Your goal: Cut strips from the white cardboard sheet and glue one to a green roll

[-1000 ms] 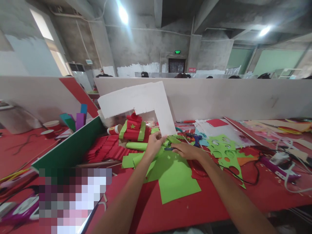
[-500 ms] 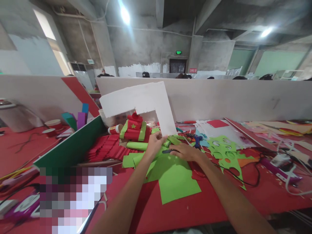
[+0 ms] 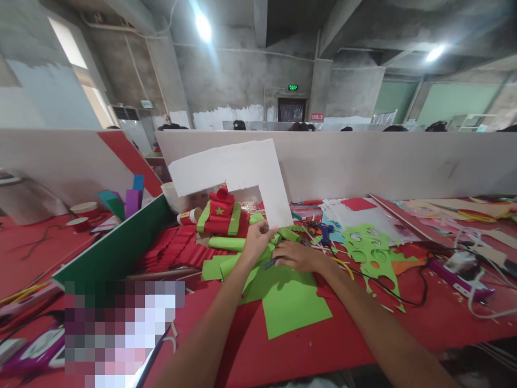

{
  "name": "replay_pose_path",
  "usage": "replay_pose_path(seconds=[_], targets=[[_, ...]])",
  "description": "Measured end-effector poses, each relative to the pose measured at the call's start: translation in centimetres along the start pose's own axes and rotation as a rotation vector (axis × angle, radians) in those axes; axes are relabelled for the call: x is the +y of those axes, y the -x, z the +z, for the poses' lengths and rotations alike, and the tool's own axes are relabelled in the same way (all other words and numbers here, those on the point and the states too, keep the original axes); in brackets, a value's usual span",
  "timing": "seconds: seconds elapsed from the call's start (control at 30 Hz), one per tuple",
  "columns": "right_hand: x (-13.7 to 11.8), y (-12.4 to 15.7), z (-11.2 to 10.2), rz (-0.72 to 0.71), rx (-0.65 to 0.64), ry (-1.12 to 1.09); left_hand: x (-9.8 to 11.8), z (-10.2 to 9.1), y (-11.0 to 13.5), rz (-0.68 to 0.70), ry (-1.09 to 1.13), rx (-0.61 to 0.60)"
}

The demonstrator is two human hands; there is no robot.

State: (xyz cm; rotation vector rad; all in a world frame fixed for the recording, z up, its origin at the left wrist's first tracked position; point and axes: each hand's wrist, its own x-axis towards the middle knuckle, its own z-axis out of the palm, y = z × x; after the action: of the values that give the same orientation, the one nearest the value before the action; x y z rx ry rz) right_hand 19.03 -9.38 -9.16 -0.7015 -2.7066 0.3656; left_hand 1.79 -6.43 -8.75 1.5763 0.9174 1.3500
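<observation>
My left hand (image 3: 258, 242) is closed, thumb and fingers pinching the lower end of a white L-shaped board (image 3: 226, 161) that stands up behind it. Green strips (image 3: 288, 235) bunch at its fingertips. My right hand (image 3: 298, 255), just beside it, has curled fingers around a short dark grey tool (image 3: 270, 263) whose kind I cannot make out. Beneath both hands lies a green sheet (image 3: 297, 307), with more folded green pieces (image 3: 214, 268) to the left. Behind them rests a red and green layered piece with a star (image 3: 219, 211).
Red folded strips (image 3: 173, 248) lie beside a green-faced board (image 3: 117, 245) on the left. To the right are a green sheet with cut-out holes (image 3: 374, 258), a blue glue gun (image 3: 325, 233) and a purple power strip (image 3: 464, 280) with cables. A white partition (image 3: 343, 167) stands behind.
The white board has shifted slightly right against the background. My right hand has moved a little left, and its grey tool now points lower. A yellow curved thing shows beside the right forearm.
</observation>
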Motion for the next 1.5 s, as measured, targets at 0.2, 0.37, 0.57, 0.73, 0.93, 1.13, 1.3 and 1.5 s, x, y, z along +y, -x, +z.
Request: replay_pose_path(seconds=[0.2, 0.37, 0.57, 0.73, 0.93, 1.13, 1.3, 1.5], targets=[[0.4, 0.4, -0.4, 0.024, 0.066, -0.162, 0.6, 0.1, 0.3, -0.004, -0.012, -0.01], [0.0, 0.8, -1.3, -0.008, 0.1, -0.374, 0.7, 0.0, 0.3, -0.007, 0.005, -0.028], [-0.8, 1.7, -2.6, -0.056, 0.245, -0.612, 0.5, 0.2, 0.4, -0.031, 0.01, -0.046], [-0.3, 2.3, -3.0, -0.031, 0.371, -0.7, 0.3, 0.1, 0.4, -0.052, -0.008, -0.049], [0.7, 2.3, -2.4, 0.037, 0.565, -0.819, -0.3, -0.1, 0.2, -0.074, 0.02, -0.053], [0.5, 1.8, -2.3, 0.208, 0.761, -0.689, -0.2, 0.0, 0.3, -0.089, 0.012, -0.082], [0.3, 1.4, -2.4, 0.31, 0.834, -0.527, 0.3, 0.4, 0.7, -0.109, 0.022, -0.125], [0.7, 1.6, -2.3, 0.294, 0.848, -0.306, 0.6, 0.7, 0.9, -0.128, 0.056, -0.123]])
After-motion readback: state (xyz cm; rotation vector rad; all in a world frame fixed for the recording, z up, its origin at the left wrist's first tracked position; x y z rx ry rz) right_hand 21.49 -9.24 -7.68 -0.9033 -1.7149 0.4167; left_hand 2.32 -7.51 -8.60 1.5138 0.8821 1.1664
